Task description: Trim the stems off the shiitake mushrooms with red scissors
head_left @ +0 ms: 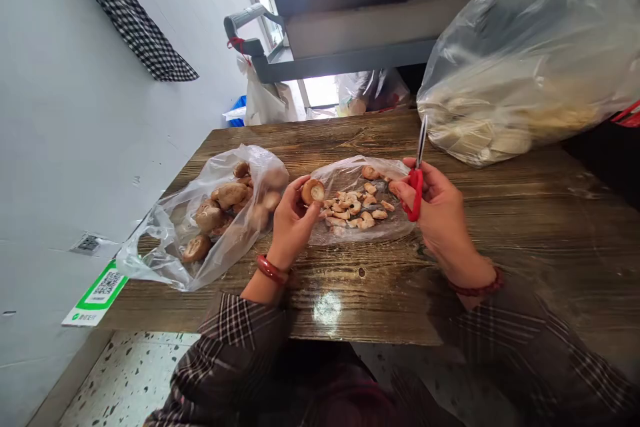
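Note:
My left hand (295,220) pinches a brown mushroom (313,192), its pale underside turned up toward me. In my right hand (443,213) is a pair of scissors (416,193) with red handles, blades pointing up and away; whether the blades are closed is hard to make out. Between the hands lies a clear plastic bag (385,237) with several cut mushroom pieces (350,205) on it and a few brown caps near its far right side. To the left, another clear bag (167,260) holds several whole mushrooms (213,213).
A large clear bag (505,100) of pale flat pieces stands at the back right of the wooden table (370,307). Behind the table is a grey metal frame (345,65). A green-and-white code card (100,290) sits at the left edge by the wall.

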`<state>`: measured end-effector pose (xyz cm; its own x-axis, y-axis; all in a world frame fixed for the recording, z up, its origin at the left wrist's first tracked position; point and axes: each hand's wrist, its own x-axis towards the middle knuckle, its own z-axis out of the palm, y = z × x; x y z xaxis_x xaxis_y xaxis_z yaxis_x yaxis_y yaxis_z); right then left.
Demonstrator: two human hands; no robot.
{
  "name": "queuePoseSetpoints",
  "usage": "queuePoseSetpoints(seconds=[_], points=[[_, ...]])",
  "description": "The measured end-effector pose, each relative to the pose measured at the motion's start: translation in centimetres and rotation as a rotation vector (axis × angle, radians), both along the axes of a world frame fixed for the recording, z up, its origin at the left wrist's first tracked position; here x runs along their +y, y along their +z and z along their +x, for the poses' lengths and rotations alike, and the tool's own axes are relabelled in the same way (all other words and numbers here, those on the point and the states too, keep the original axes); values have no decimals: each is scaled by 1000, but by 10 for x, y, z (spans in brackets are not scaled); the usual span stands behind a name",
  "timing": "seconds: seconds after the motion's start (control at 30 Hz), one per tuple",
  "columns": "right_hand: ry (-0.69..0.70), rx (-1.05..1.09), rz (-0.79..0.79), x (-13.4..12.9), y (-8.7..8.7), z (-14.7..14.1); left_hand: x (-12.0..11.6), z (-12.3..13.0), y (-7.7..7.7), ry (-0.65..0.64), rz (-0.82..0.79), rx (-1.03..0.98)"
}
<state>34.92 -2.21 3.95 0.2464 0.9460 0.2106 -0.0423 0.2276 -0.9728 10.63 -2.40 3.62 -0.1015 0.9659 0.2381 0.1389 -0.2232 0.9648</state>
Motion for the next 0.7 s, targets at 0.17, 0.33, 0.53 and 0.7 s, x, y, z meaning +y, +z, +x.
queuePoseSetpoints(seconds=[0.17,0.33,0.53,0.7], points=[[-20,46,-21,-3,-4,1,-3,3,0,33,-48,-86],[16,70,-6,-4,-7,1,-15,-10,14,197,43,36],[29,90,0,-5,-3,-1,-30,-86,37,570,263,457],[28,142,-9,-1,0,1,-27,-146,18,492,27,810]])
